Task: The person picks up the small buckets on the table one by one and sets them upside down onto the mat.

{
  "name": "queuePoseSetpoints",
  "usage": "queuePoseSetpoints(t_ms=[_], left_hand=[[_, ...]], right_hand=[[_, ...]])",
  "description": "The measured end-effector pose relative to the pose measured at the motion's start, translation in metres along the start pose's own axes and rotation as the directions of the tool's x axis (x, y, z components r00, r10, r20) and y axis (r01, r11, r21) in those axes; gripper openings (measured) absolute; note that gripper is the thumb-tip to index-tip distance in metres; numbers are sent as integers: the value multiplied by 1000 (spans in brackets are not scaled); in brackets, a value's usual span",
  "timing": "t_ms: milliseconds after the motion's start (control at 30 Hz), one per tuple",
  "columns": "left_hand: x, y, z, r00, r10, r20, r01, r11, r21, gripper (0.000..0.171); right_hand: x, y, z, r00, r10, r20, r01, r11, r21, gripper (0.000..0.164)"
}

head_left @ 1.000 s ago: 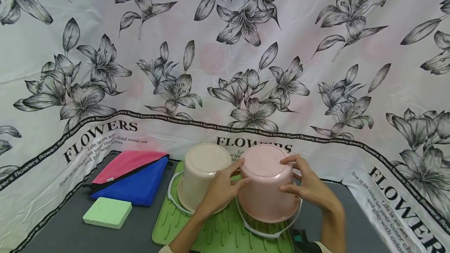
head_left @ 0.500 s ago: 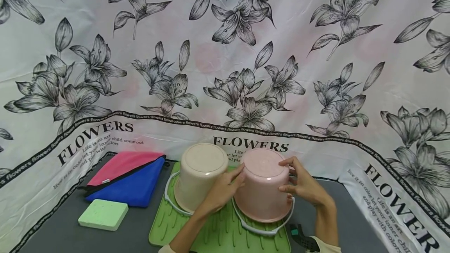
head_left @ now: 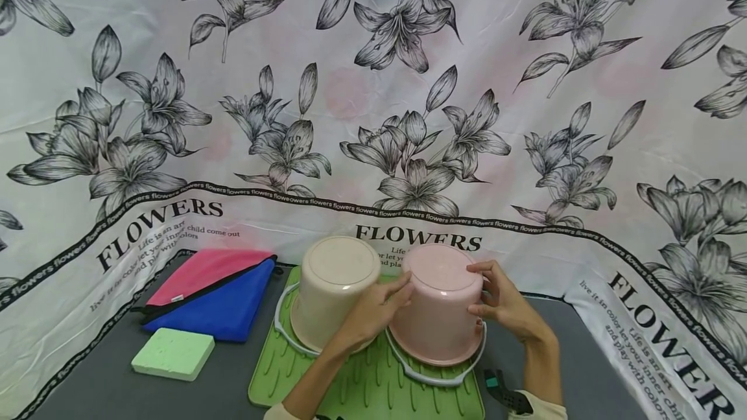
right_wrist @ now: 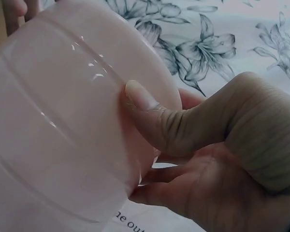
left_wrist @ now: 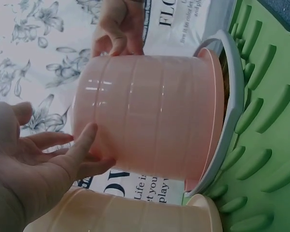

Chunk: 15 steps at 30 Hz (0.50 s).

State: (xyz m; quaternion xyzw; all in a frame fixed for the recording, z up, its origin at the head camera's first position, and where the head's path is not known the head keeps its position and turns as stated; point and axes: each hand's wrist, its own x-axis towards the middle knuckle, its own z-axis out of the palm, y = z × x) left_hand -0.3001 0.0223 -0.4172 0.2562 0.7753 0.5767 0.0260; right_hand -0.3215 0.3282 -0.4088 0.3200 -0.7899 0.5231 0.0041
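An upside-down pink bucket stands on the right part of a green ridged mat, its grey handle lying in front of the rim. My left hand holds its left side near the upturned base, thumb and fingers on the wall in the left wrist view. From the right, my right hand holds the same bucket high up. Thumb and curled fingers grip the base edge in the right wrist view. Beside it, at the left, a cream bucket also stands upside down, partly hidden behind my left hand.
A pink and blue zip pouch lies on the dark table left of the mat. In front of it is a light green block. A white flower-printed cloth hangs behind everything.
The pink bucket and its handle have shifted slightly left and settled on the mat, with both hands staying on it. The camera view has also shifted a little. The cream bucket stays in place.
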Motion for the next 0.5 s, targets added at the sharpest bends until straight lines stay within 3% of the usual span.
queuePoseSetpoints(t_ms=[333, 500], left_hand=[[2, -1, -1, 999, 14, 46, -23, 982, 189, 57], [3, -1, 1, 998, -1, 56, -14, 963, 271, 59]], right_hand=[[-8, -4, -7, 989, 137, 58, -135, 990, -37, 72], [-8, -15, -4, 983, 178, 40, -171, 976, -135, 71]])
